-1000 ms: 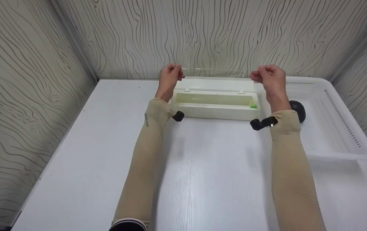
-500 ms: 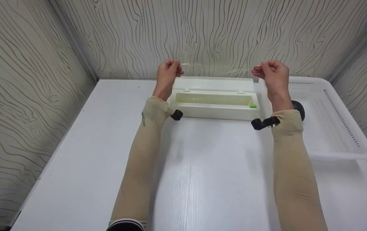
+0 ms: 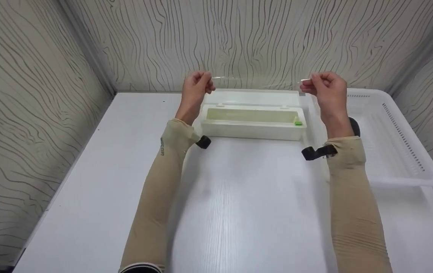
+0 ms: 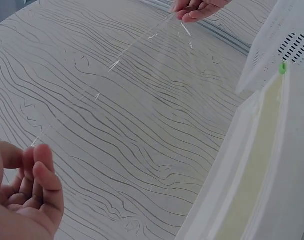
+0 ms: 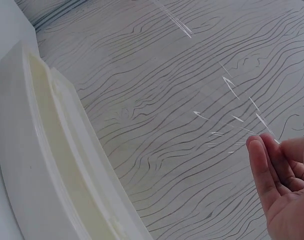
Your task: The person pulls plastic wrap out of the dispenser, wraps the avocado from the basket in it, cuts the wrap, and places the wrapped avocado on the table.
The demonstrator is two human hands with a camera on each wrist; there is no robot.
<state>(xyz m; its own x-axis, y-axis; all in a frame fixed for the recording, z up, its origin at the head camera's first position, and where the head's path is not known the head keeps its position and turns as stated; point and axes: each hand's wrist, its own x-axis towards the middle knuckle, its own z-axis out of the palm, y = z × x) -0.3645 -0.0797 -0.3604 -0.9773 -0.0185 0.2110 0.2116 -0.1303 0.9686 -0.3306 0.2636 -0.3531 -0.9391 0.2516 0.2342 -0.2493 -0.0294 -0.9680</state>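
Note:
Clear cling film (image 3: 224, 77) is stretched between my two hands, above and behind a white cling film dispenser box (image 3: 254, 131). My left hand (image 3: 196, 89) pinches one corner of it between thumb and fingers. The opposite corner is pinched by my right hand (image 3: 326, 91). In the left wrist view the film's upper edge (image 4: 114, 65) runs as a thin line from hand to hand, and glints mark the film (image 5: 229, 85) in the right wrist view. The dispenser's lid (image 3: 254, 97) stands open at the back, and a green slider (image 3: 298, 123) sits at its right end.
A white perforated plastic basket (image 3: 394, 178) stands on the right of the white table (image 3: 220, 212). Behind my right wrist, a black rounded object (image 3: 354, 126) shows partly in it. Wood-patterned panels (image 3: 239, 34) rise close behind the dispenser.
Both hands have risen slightly from a second ago and drifted a little apart, left hand leftward and right hand rightward, still pinching the film. The dispenser stays in place.

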